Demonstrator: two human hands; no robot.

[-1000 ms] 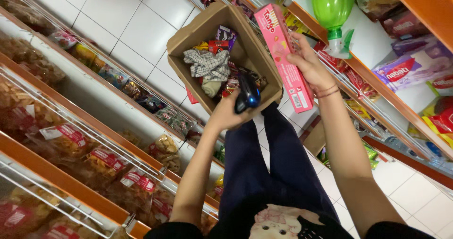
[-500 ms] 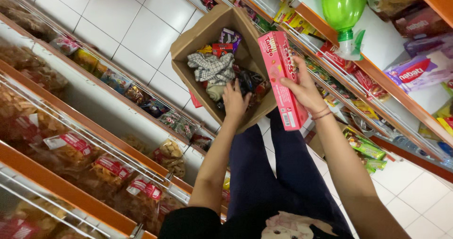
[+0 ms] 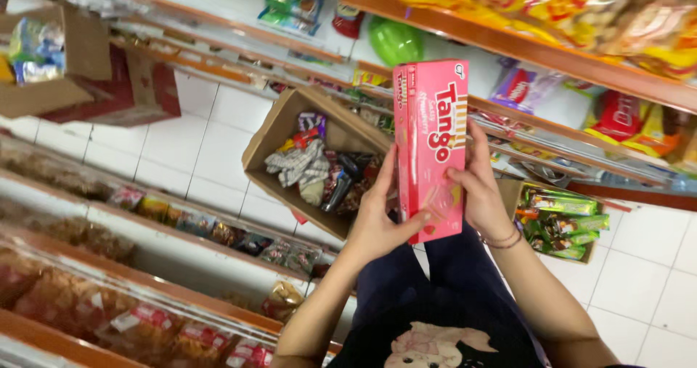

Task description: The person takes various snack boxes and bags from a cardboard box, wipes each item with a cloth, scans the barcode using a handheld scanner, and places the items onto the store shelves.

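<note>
Head view: I see both hands clasped on a tall pink box (image 3: 430, 150), held upright in the aisle. The left hand (image 3: 379, 221) pinches its lower left edge; the right hand (image 3: 481, 194) wraps the right edge. An open cardboard carton (image 3: 279, 132) of mixed packets sits just behind on the white tile floor (image 3: 210, 157). Orange shelves (image 3: 552, 63) crowd both sides.

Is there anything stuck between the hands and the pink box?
No. Both hands touch the pink box directly. The left hand grips its lower left edge, and the right hand holds its right side. Nothing visible lies between fingers and box. The open cardboard box sits behind it.
</note>
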